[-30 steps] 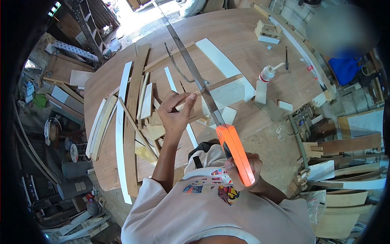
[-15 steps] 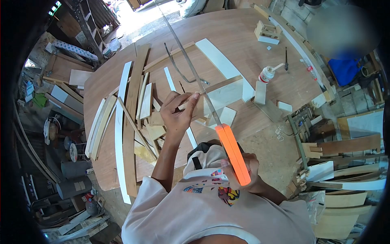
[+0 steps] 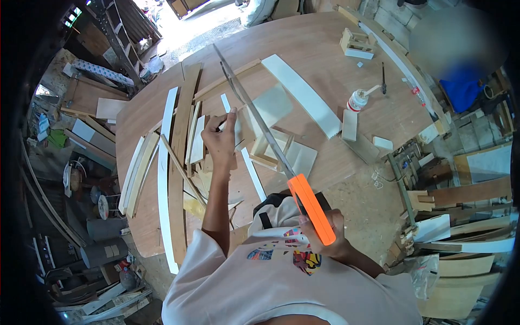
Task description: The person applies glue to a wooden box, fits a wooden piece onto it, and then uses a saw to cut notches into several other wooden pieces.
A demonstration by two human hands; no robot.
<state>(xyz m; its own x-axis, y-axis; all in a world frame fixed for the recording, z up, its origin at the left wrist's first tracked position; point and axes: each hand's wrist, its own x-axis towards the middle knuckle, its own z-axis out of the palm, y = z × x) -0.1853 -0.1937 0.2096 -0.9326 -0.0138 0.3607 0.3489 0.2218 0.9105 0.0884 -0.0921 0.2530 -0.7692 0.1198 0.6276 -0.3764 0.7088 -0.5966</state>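
My right hand (image 3: 325,230) is closed around the orange handle (image 3: 312,208) of a handsaw. Its long metal blade (image 3: 260,120) points up and left above the table. My left hand (image 3: 221,142) is raised left of the blade, its bent fingers and thumb at the left edge of a pale board (image 3: 271,111), whose outline is blurred. The grip on that board is partly hidden. Below the board, a small open wooden frame (image 3: 265,150) lies beside a white piece (image 3: 304,160), partly behind the blade.
Long wooden strips (image 3: 181,157) lie on the left of the table (image 3: 319,43). A white strip (image 3: 303,95), a glue bottle (image 3: 356,101), a thin dark tool (image 3: 383,78) and a small wooden crate (image 3: 357,42) are on the right. Wood pieces (image 3: 460,225) are stacked at right.
My left hand has moved left and slightly up, away from the blade, and the pale board has shifted up and left, uncovering the frame. The saw tip is lower in view.
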